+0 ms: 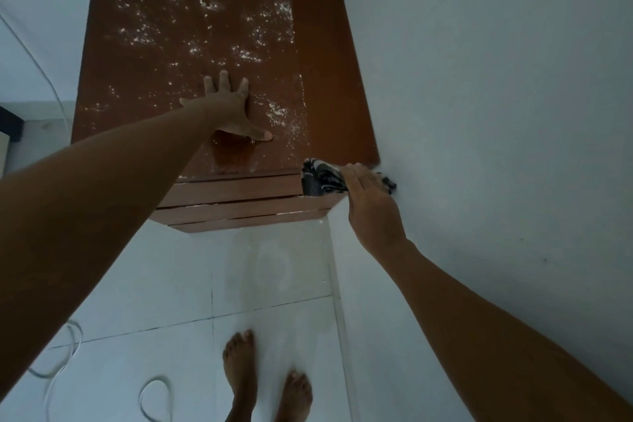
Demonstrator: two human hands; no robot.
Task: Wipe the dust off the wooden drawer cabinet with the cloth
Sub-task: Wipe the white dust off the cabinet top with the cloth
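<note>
The wooden drawer cabinet [329, 44] stands against the white wall, its brown top speckled with white dust [209, 5] across the left and middle. A strip along its right side looks free of dust. My left hand [229, 110] lies flat on the top near the front, fingers spread. My right hand [368, 195] grips a black-and-white patterned cloth [320, 178] at the front right corner of the cabinet, just past the top's front edge. Drawer fronts [239, 202] show below the top.
A white wall [479, 79] runs close along the cabinet's right side. White floor tiles [171, 284] lie in front, with my bare feet [267, 384] on them. A white cable [68, 346] loops on the floor at the left.
</note>
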